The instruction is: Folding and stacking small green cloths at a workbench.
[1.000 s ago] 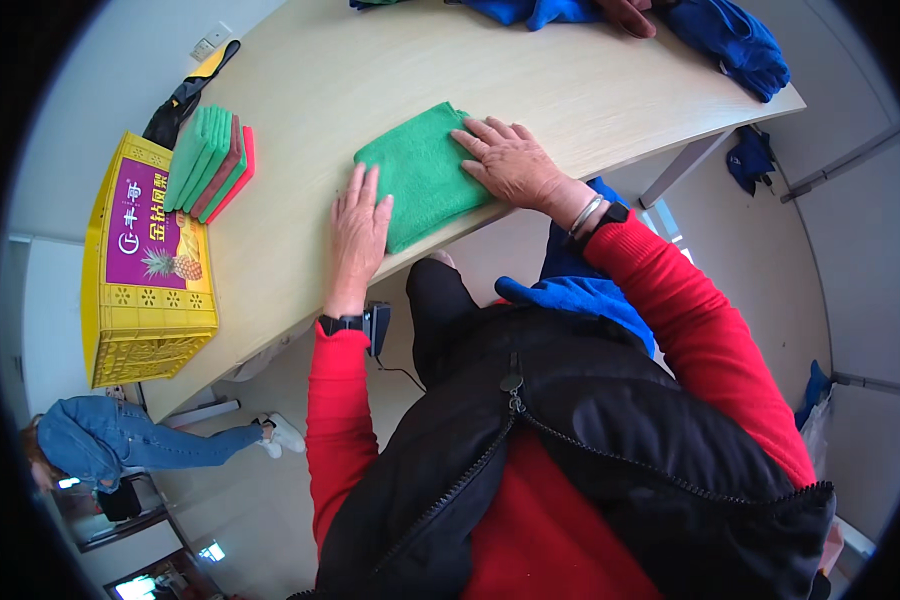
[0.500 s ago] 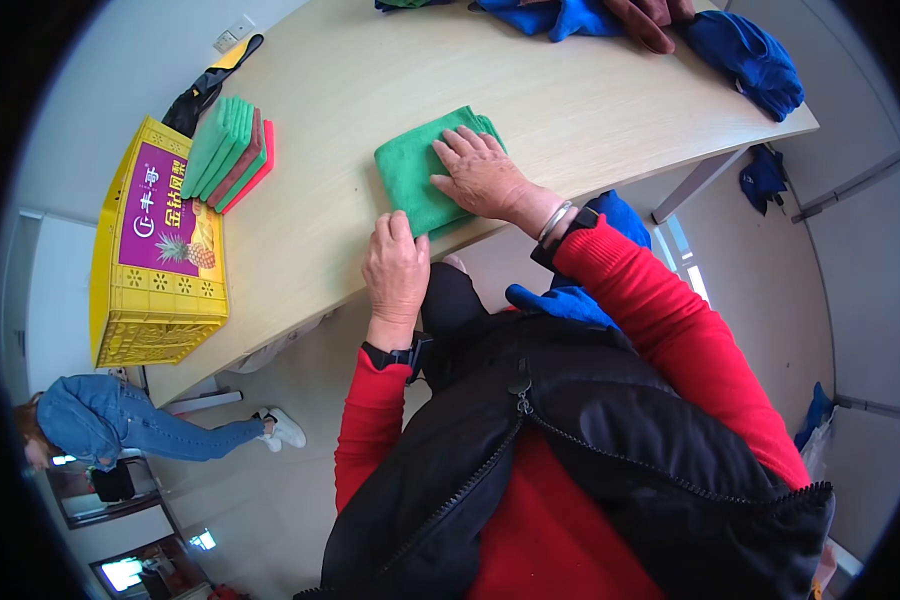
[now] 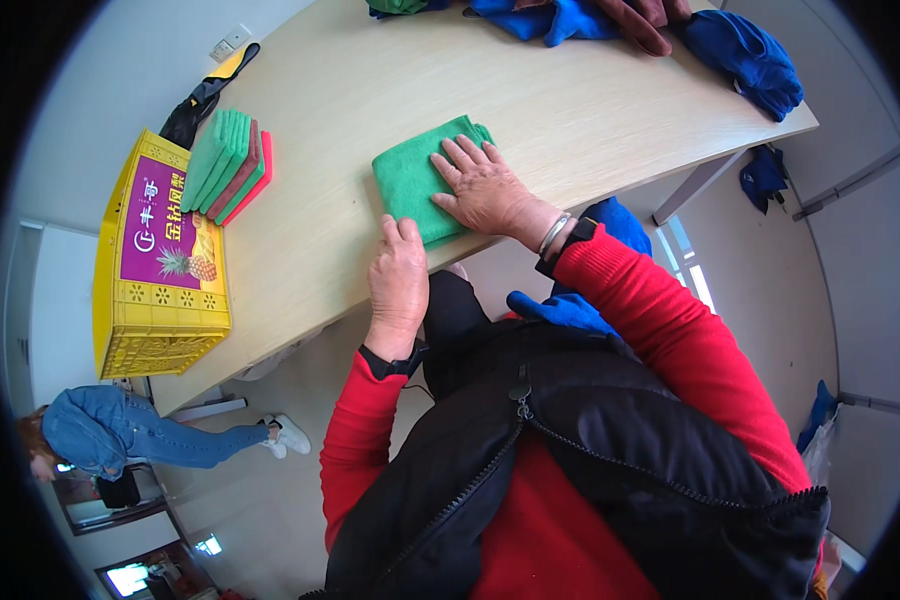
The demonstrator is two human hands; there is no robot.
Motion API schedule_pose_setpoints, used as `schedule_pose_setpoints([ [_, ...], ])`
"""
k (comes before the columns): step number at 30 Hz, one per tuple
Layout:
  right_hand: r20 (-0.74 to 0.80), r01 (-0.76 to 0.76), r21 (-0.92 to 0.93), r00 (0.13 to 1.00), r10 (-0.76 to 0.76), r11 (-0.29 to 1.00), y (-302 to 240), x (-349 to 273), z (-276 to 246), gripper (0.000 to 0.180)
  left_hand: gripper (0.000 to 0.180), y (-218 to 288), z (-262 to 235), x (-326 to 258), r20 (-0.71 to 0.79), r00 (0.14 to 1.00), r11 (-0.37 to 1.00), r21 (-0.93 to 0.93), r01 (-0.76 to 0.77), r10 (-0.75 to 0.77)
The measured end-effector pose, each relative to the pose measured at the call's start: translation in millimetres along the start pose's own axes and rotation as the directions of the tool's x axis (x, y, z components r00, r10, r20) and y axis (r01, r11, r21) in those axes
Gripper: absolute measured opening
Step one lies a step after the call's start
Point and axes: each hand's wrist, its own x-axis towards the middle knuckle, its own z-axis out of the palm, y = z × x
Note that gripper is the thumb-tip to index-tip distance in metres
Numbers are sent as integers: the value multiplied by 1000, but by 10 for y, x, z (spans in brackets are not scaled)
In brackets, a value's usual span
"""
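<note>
A folded green cloth (image 3: 410,175) lies near the front edge of the table, its layers showing at the far right corner. My right hand (image 3: 487,190) rests flat over the cloth's right half, fingers spread. At the near left corner, my left hand (image 3: 398,275) has its fingers curled and pressed together on the cloth's edge. The tips of those fingers partly hide that corner.
On the left of the pale wooden table (image 3: 320,120) stands a yellow box (image 3: 165,330), beside a stack of folded green, brown and red cloths (image 3: 230,165). Blue cloths (image 3: 745,60) and brown ones (image 3: 635,20) lie along the far right. A person in denim (image 3: 160,425) is at lower left.
My left fingers have shifted slightly onto the cloth's near left corner and are bent more tightly. The right hand stays spread on the cloth, nearly in the same place.
</note>
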Motion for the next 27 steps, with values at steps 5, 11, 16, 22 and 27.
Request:
schedule_pose_setpoints([
  [5,31,-13,-4,999,14,1000,-54,17,-77,66,19,-38,-30,-80,11,998,992,109,-63,63],
  [11,69,-65,-35,995,67,997,-80,122,-249,65,27,-371,-146,-103,0,997,977,-202,-71,72],
  [16,14,-41,-41,999,42,998,-245,365,-196,61,42,-584,34,485,-41,999,886,-463,-3,-18],
  [22,-54,-49,-31,997,47,998,-132,466,164,56,51,-534,860,832,37,996,889,-455,-55,80],
  [27,-2,-142,-54,990,142,988,107,377,-15,54,58,-485,682,777,141,989,896,-444,31,36],
])
